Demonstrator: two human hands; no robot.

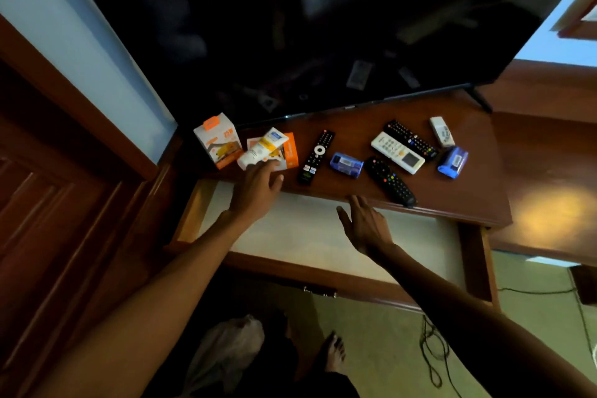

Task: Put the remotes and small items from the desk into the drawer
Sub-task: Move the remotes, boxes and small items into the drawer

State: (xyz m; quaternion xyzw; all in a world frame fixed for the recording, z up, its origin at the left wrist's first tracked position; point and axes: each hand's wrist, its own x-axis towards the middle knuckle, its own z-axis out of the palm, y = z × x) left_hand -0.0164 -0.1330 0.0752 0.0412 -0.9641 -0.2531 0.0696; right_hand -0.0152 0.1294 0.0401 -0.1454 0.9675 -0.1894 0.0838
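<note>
The drawer [310,236] is pulled out below the wooden desk [468,191], its pale bottom bare. My left hand [258,187] reaches over the desk's front edge, fingertips touching the cap end of a white tube [263,147] lying on a flat orange-and-white box [289,152]. An upright orange-and-white box [218,139] stands to the left. My right hand [365,223] hovers open over the drawer near the desk edge. On the desk lie a black remote [316,157], a second black remote [389,181], a white remote [397,152], a third black remote [410,138], a small white remote [442,131] and two blue items [345,164] [453,161].
A large dark TV [323,26] stands at the back of the desk, overhanging it. Dark wooden panelling [48,220] fills the left. Cables [433,352] lie on the green floor at the right. A plastic bag [226,349] and my foot [334,352] are below the drawer.
</note>
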